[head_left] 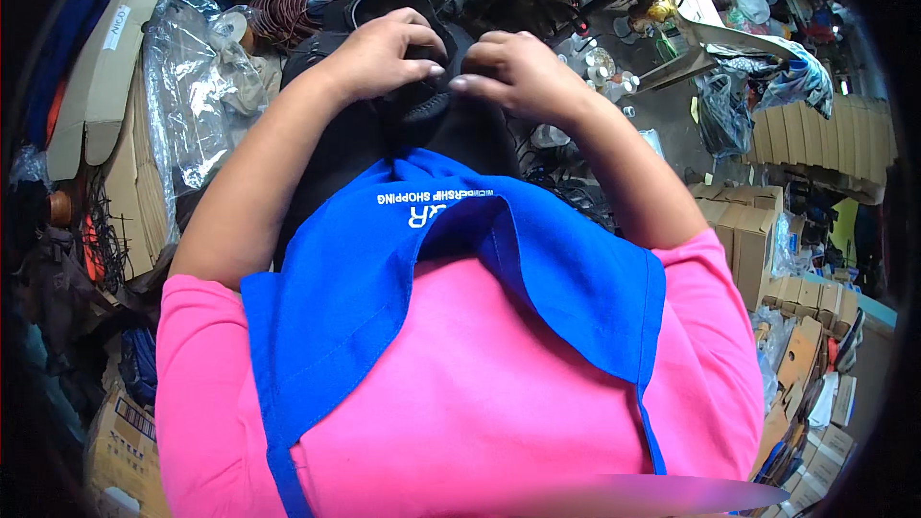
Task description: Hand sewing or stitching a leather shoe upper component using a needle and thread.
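Observation:
Black footwear, seemingly a shoe, rests on my dark-trousered lap at the upper middle, its dark opening toward the far side. My left hand is over it, fingers curled and thumb pointing right. Just to the right, my right hand is raised with fingers curled in and thumb close to them, apart from the left hand. Whatever sits between the fingertips of either hand is too small or hidden to make out. A blue apron covers the front of my pink shirt.
At the left lie clear plastic sheeting and a tall cardboard piece. A coil of reddish-brown cord is beyond my left forearm. Several bottles stand past my right hand. Cardboard boxes are stacked at the right.

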Action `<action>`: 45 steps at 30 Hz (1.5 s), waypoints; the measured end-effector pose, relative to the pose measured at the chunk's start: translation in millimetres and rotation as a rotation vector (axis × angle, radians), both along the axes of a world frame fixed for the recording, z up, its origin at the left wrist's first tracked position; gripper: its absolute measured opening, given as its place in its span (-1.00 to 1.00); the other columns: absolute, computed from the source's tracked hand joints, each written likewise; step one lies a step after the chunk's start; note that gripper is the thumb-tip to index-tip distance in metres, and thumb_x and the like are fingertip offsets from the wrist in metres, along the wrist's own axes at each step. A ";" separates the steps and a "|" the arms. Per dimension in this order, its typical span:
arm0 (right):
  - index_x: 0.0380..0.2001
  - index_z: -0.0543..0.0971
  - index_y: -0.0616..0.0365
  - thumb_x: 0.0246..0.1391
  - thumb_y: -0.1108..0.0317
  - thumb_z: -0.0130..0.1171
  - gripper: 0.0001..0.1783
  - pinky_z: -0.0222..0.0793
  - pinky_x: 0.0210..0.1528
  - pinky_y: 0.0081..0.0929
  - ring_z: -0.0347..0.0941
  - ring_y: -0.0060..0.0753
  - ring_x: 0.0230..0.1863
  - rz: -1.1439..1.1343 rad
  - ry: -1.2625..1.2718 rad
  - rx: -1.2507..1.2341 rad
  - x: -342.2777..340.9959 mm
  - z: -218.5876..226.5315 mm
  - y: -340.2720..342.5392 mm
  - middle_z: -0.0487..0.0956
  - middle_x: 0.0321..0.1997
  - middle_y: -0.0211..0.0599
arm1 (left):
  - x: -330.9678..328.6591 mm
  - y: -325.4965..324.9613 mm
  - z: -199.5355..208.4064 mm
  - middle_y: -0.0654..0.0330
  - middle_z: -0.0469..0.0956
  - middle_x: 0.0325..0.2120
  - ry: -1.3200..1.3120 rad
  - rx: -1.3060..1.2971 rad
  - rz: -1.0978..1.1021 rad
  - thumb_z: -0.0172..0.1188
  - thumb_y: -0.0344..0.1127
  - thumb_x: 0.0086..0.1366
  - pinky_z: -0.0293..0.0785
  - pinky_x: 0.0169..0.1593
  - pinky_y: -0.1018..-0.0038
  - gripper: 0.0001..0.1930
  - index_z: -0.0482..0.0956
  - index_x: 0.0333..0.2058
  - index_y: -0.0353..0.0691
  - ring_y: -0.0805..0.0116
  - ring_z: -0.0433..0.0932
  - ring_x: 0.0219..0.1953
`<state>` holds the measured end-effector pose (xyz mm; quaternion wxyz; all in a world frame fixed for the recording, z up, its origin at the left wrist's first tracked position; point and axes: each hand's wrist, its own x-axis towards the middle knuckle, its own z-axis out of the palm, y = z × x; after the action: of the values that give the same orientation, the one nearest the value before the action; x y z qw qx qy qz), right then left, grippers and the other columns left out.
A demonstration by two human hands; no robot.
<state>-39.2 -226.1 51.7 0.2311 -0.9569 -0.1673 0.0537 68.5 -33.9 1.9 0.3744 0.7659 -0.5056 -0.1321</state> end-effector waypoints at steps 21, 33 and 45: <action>-0.31 0.61 0.16 0.03 0.42 0.19 -0.87 0.35 -0.31 -0.57 0.44 -0.52 -0.39 -0.149 0.057 0.265 -31.6 3.6 -10.7 0.47 -0.44 -0.34 | 19.2 -11.9 -0.8 0.20 0.40 -0.32 0.247 0.117 -0.173 0.29 -0.36 0.02 0.31 -0.01 0.47 -0.81 0.60 -0.33 -0.20 0.31 0.41 -0.14; -0.29 0.64 0.05 -0.11 0.35 0.19 -0.77 0.41 -0.24 -0.34 0.48 -0.13 -0.32 -0.070 0.030 -0.014 -8.7 0.7 1.6 0.48 -0.41 -0.16 | 23.6 -8.2 2.5 0.22 0.40 -0.39 0.326 0.185 -0.222 0.26 -0.38 0.03 0.32 -0.06 0.46 -0.80 0.65 -0.30 -0.17 0.32 0.42 -0.21; -0.31 0.64 0.03 -0.19 0.42 0.18 -0.74 0.40 -0.22 -0.33 0.46 -0.14 -0.27 0.016 0.176 -0.029 16.9 7.6 1.2 0.47 -0.39 -0.17 | 24.2 -8.5 0.6 0.17 0.46 -0.38 0.275 0.177 -0.228 0.26 -0.34 0.02 0.38 -0.08 0.43 -0.77 0.67 -0.28 -0.08 0.28 0.46 -0.21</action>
<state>-22.3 -224.9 59.2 0.2308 -0.9504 -0.1532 0.1418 92.7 -42.4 2.4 0.3539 0.7084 -0.5197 -0.3207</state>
